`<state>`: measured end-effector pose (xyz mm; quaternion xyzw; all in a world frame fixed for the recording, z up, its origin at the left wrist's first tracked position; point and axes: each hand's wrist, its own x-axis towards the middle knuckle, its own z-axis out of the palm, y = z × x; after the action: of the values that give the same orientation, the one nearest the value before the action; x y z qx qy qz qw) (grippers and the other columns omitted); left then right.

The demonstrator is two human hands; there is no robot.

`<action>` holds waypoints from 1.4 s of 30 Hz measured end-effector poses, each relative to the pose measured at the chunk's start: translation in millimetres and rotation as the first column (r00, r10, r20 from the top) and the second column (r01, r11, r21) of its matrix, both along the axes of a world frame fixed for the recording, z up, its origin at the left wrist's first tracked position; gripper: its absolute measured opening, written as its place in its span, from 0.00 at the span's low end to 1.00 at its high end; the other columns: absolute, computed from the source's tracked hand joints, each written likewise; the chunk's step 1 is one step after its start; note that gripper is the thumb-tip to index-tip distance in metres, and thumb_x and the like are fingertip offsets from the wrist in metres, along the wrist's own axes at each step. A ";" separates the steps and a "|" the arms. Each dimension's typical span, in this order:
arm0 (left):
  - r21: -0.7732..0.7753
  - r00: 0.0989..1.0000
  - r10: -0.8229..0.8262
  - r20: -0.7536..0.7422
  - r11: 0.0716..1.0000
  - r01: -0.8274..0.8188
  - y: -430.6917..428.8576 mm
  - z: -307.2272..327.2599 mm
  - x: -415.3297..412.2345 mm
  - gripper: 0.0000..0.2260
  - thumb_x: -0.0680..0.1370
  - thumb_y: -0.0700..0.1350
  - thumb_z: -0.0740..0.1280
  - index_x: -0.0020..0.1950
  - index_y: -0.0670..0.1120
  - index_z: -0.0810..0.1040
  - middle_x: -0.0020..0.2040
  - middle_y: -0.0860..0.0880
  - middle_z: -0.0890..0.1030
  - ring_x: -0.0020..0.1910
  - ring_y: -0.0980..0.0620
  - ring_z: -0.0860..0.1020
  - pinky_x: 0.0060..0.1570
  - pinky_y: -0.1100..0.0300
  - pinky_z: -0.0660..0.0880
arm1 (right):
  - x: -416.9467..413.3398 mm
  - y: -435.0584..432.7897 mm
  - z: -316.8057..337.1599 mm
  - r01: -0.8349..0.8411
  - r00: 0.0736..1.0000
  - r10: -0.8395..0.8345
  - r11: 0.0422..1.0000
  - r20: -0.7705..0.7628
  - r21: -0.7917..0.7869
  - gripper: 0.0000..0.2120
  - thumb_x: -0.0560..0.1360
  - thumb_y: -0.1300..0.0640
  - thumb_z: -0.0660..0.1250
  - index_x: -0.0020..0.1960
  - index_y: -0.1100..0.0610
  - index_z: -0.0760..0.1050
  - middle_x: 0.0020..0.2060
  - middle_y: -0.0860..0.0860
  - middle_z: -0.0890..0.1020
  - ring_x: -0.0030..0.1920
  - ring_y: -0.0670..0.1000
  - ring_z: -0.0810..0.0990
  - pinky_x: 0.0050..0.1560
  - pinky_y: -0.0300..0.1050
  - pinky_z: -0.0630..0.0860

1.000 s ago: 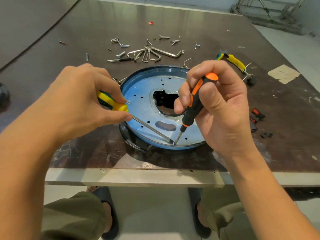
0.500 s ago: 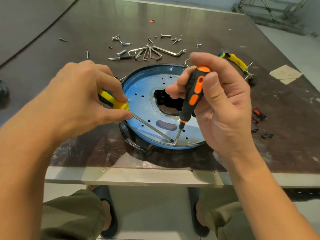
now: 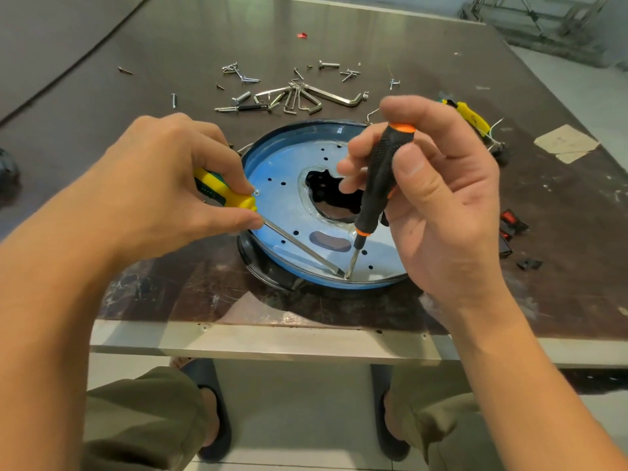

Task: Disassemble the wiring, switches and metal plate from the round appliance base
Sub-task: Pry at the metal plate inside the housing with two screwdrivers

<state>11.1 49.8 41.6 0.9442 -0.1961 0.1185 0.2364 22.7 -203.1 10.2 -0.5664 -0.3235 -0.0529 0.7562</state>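
Head view: since half a second back, the black-and-orange-handled screwdriver (image 3: 375, 192) has tipped more upright and the right hand (image 3: 438, 205) has re-set its fingers higher on the handle; a second back it leaned further over. Tip hasn't left its spot. The left hand (image 3: 163, 192) and the yellow-handled flat screwdriver (image 3: 234, 198) look unchanged.

Read: this is a re-grip mid-turn or a change of lever angle, not a finished step. The round metal plate with blue film (image 3: 289, 185) sits in the dark round appliance base (image 3: 253, 263), no visible lift at the rim.

Both shafts converge at about 6 o'clock on the plate, tips touching or just beside each other at the rim. Can't tell whether there's a screw under them or they're wedged in the seam.

Grip state: left hand clenched on the yellow handle at the plate's 9 o'clock edge, shaft running low across the plate toward 6. Right hand pinching the black handle with thumb and fingertips, over the plate's 3 o'clock side.

Plate and base are on the dark table (image 3: 441, 45), near its front edge, between the two hands. Loose screws and hex keys (image 3: 306, 96) lie beyond 12 o'clock; small black-and-red switches (image 3: 513, 222) well out at 3 o'clock, apparently already removed.
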 end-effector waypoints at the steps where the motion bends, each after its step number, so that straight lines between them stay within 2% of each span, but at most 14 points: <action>1: -0.001 1.000 0.001 0.003 1.000 -0.001 0.1 0.2 0.0 0.13 0.63 0.62 0.74 0.40 0.57 0.84 0.41 0.59 0.79 0.43 0.57 0.75 0.36 0.60 0.67 | -0.1 1.7 1.3 0.015 1.000 -0.015 1.000 0.014 -0.020 0.13 0.81 0.57 0.68 0.64 0.59 0.74 0.51 0.56 0.80 0.50 0.59 0.79 0.53 0.57 0.77; 4: 0.002 1.000 -0.011 0.000 1.000 0.011 0.4 0.8 0.4 0.12 0.63 0.63 0.73 0.40 0.57 0.84 0.41 0.59 0.79 0.44 0.58 0.75 0.36 0.63 0.66 | 0.4 3.3 3.3 0.070 0.997 -0.070 0.997 0.010 -0.020 0.17 0.77 0.55 0.71 0.64 0.58 0.75 0.49 0.57 0.79 0.47 0.60 0.77 0.51 0.55 0.77; 9: 0.000 1.000 0.000 0.007 1.000 0.000 1.0 -0.3 0.9 0.12 0.63 0.63 0.75 0.40 0.58 0.84 0.41 0.59 0.79 0.44 0.57 0.74 0.35 0.58 0.67 | -1.0 -2.9 -0.6 -0.006 1.000 0.007 0.999 0.030 -0.031 0.13 0.84 0.66 0.58 0.66 0.63 0.72 0.51 0.60 0.83 0.48 0.60 0.84 0.54 0.55 0.79; 11: 0.001 1.000 0.003 0.013 1.000 -0.003 0.7 -0.6 0.2 0.11 0.63 0.62 0.76 0.40 0.58 0.84 0.41 0.59 0.79 0.43 0.57 0.74 0.35 0.58 0.67 | -1.5 0.3 1.3 -0.013 0.999 0.014 1.000 0.042 -0.024 0.11 0.83 0.60 0.62 0.64 0.62 0.72 0.50 0.59 0.81 0.47 0.62 0.81 0.53 0.56 0.77; 14: -0.012 1.000 0.004 0.017 1.000 -0.003 0.2 -0.3 -0.8 0.10 0.63 0.60 0.78 0.39 0.58 0.84 0.40 0.58 0.79 0.41 0.57 0.75 0.35 0.62 0.66 | -1.1 4.0 3.4 0.118 0.991 -0.115 0.992 0.062 -0.049 0.17 0.78 0.48 0.71 0.62 0.57 0.76 0.47 0.54 0.77 0.45 0.66 0.74 0.51 0.59 0.74; 17: -0.017 1.000 0.003 0.018 1.000 -0.003 -0.8 0.3 -1.6 0.10 0.63 0.59 0.78 0.39 0.57 0.84 0.40 0.58 0.79 0.40 0.57 0.75 0.36 0.63 0.66 | -0.1 1.1 0.2 0.134 0.990 -0.132 0.990 0.038 -0.041 0.12 0.82 0.56 0.66 0.64 0.58 0.76 0.49 0.53 0.82 0.48 0.58 0.81 0.53 0.53 0.77; 20: -0.020 1.000 0.008 0.011 1.000 -0.008 -1.3 0.7 -2.2 0.11 0.63 0.59 0.77 0.39 0.57 0.84 0.40 0.58 0.79 0.39 0.56 0.75 0.35 0.61 0.66 | -1.9 -0.2 -0.3 0.059 0.998 -0.059 0.998 0.010 -0.021 0.12 0.85 0.63 0.56 0.65 0.61 0.73 0.50 0.57 0.83 0.48 0.58 0.82 0.54 0.53 0.78; 22: -0.017 1.000 0.007 0.011 1.000 -0.007 -1.3 1.0 -2.3 0.11 0.63 0.60 0.76 0.40 0.56 0.84 0.40 0.58 0.79 0.39 0.55 0.75 0.35 0.59 0.67 | -3.7 3.0 1.8 0.043 0.999 -0.043 0.999 0.010 -0.003 0.09 0.85 0.58 0.60 0.62 0.60 0.73 0.49 0.56 0.81 0.47 0.59 0.79 0.53 0.53 0.76; 25: -0.009 1.000 0.000 0.013 1.000 0.000 -0.6 0.8 -1.7 0.11 0.63 0.61 0.76 0.40 0.57 0.84 0.40 0.58 0.79 0.39 0.55 0.76 0.36 0.58 0.68 | -3.1 5.9 5.0 0.162 0.986 -0.160 0.986 0.049 -0.036 0.14 0.79 0.51 0.69 0.60 0.57 0.74 0.48 0.54 0.78 0.46 0.59 0.76 0.51 0.56 0.74; 30: -0.015 1.000 -0.003 0.010 1.000 0.003 1.0 0.0 -1.0 0.13 0.63 0.63 0.74 0.40 0.57 0.84 0.41 0.59 0.79 0.40 0.55 0.76 0.36 0.56 0.70 | -2.1 1.1 1.3 0.091 0.996 -0.091 0.996 -0.011 -0.026 0.11 0.86 0.64 0.56 0.65 0.61 0.73 0.50 0.58 0.83 0.47 0.57 0.83 0.55 0.53 0.78; 32: -0.016 1.000 -0.009 0.009 1.000 0.009 1.2 0.2 -0.7 0.13 0.64 0.64 0.74 0.40 0.57 0.84 0.41 0.59 0.79 0.40 0.55 0.76 0.36 0.57 0.69 | -2.8 3.5 3.0 0.064 0.998 -0.065 0.998 -0.003 -0.023 0.09 0.86 0.60 0.59 0.63 0.60 0.73 0.51 0.58 0.81 0.48 0.59 0.80 0.54 0.55 0.76; 35: -0.014 1.000 -0.007 0.017 1.000 0.007 0.6 -0.3 -0.8 0.12 0.64 0.62 0.76 0.40 0.57 0.84 0.41 0.59 0.79 0.41 0.57 0.76 0.35 0.59 0.67 | -2.1 6.1 5.9 0.173 0.984 -0.169 0.983 0.055 -0.062 0.14 0.79 0.52 0.69 0.61 0.57 0.74 0.49 0.55 0.78 0.48 0.58 0.75 0.53 0.58 0.73; 40: -0.025 1.000 0.002 0.018 1.000 -0.002 -0.2 -0.8 -0.7 0.13 0.63 0.61 0.75 0.40 0.56 0.85 0.41 0.58 0.79 0.40 0.55 0.76 0.37 0.56 0.70 | -2.6 -1.2 2.5 0.112 0.993 -0.112 0.994 -0.019 -0.013 0.11 0.85 0.65 0.56 0.65 0.62 0.73 0.50 0.58 0.83 0.47 0.57 0.83 0.54 0.50 0.77; 42: -0.023 1.000 0.004 0.022 1.000 -0.003 -0.5 -0.9 -0.6 0.12 0.63 0.61 0.76 0.40 0.56 0.85 0.41 0.59 0.79 0.40 0.55 0.76 0.36 0.57 0.68 | -3.7 2.1 4.0 0.095 0.995 -0.095 0.996 -0.029 -0.007 0.09 0.86 0.59 0.59 0.63 0.61 0.73 0.50 0.56 0.82 0.48 0.57 0.80 0.54 0.51 0.76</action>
<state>10.4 49.3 40.7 0.9404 -0.1958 0.1317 0.2450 19.0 -201.1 14.2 -0.5838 -0.2853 -0.0794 0.7560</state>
